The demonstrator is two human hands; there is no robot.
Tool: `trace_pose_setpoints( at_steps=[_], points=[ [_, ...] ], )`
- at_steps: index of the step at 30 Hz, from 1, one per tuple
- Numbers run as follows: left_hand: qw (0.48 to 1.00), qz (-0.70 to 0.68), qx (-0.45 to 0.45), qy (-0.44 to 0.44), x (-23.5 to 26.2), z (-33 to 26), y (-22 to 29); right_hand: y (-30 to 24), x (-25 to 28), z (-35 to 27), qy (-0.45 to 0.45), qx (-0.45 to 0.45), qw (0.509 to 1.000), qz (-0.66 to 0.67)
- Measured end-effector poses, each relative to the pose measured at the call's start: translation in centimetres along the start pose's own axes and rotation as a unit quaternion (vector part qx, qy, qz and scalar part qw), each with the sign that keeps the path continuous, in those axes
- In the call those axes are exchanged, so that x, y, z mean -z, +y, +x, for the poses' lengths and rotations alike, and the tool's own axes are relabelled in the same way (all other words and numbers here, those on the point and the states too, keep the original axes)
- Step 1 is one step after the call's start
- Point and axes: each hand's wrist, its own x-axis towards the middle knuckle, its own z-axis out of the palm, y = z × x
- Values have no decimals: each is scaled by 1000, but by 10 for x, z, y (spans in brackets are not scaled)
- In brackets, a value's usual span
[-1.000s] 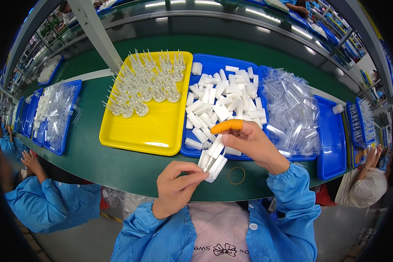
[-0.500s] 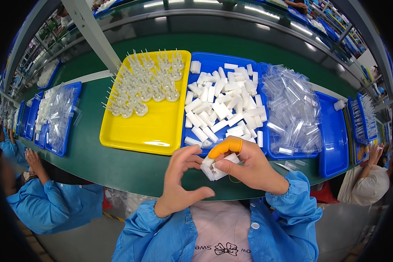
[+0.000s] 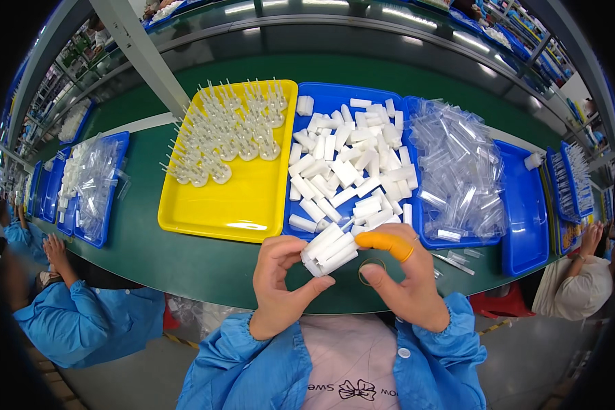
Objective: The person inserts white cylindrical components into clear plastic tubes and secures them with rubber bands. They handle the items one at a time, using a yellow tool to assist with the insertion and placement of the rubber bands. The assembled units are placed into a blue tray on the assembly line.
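Fingers of both hands close on a bundle [image 3: 329,249] of white blocks at lower centre, just over the belt's [image 3: 184,263] near edge: left hand [image 3: 280,287] pinching its left end, right hand [image 3: 400,277], with an orange cot [image 3: 383,240] on the forefinger, closing on the right. A judgement: squeeze evenly from both ends and keep the blocks flush, or the stack may fan out. Behind, mid-frame, the blue tray [image 3: 345,102] of loose white blocks; left of it the yellow tray [image 3: 239,212] of clear pronged parts; right, clear sleeves [image 3: 458,164] heaped on another blue tray. A small ring [image 3: 371,272] lies under the right thumb. No labels legible.
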Motion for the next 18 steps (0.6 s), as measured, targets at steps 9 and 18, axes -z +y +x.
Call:
trace_pose_setpoints(
  at_steps=[9,18],
  points=[
    [993,95,-73,18,9,-4,3,-1,-4,-6,-12,9,997,70],
    [986,-138,72,63,5,4,5,-3,3,-3,17,-21,998,56]
  ],
)
